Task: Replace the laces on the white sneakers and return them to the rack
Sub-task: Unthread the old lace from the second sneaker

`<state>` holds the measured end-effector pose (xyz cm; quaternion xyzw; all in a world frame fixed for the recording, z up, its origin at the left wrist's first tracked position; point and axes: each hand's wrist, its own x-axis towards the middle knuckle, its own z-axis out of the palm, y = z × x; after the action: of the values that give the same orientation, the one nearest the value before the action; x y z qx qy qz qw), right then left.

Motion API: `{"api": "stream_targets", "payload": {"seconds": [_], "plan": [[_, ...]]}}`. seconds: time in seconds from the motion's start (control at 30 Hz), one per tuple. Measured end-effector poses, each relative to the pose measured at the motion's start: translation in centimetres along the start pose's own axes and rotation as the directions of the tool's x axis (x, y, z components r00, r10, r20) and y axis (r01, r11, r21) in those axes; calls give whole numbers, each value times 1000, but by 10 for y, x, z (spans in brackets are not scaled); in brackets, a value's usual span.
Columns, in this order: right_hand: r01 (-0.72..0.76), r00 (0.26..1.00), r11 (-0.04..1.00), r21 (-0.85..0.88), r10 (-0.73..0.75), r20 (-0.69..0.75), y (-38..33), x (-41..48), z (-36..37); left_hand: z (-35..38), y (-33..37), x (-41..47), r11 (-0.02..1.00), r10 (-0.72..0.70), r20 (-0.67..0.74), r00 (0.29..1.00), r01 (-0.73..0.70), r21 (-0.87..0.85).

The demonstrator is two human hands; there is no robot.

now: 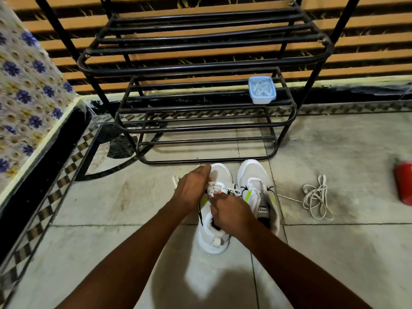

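While your left hand (193,186) curls round the front of the left white mesh sneaker with lime and black side marks (214,240), gripping it beside the eyelets, your right hand (231,210) is closed above the tongue, its fingertips pinching the flat white lace (235,191) threaded through the eyelets. That sneaker stands on the grey tiled floor (111,197), toe pointing far, just beside the 2nd matching sneaker (253,175) on its right. Right of the pair, a loose white lace (316,197) lies in a tangled heap on the floor, 1 end trailing toward the sneakers. Just beyond both toes stands the black metal tube rack (200,128); a pale blue plastic box (262,90) sits at the right of a lower shelf. A red object (404,184) lies at the right edge, and a floral cloth (29,85) hangs on the left.
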<state>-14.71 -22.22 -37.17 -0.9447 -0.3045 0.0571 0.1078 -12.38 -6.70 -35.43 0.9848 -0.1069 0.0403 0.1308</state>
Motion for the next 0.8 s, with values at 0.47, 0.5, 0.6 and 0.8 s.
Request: {"api": "stream_targets", "payload": {"seconds": [0.47, 0.5, 0.6, 0.8], "plan": [[9, 999, 998, -65, -5, 54, 0, -1, -7, -97, 13, 2, 894, -213, -694, 688, -150, -423], [-1, 998, 998, -62, 5, 59, 0, 0, -7, -94, 19, 3, 811, -277, -647, 710, -188, -553], [-37, 997, 999, -4, 38, 61, 1, 1, -4, -65, 14, 12, 611, -356, -408, 841, -121, -782], [-73, 997, 995, 62, 71, 32, 0, -3, -3, -8, -13, 11, 981, -181, 173, 968, 190, -43]]}}
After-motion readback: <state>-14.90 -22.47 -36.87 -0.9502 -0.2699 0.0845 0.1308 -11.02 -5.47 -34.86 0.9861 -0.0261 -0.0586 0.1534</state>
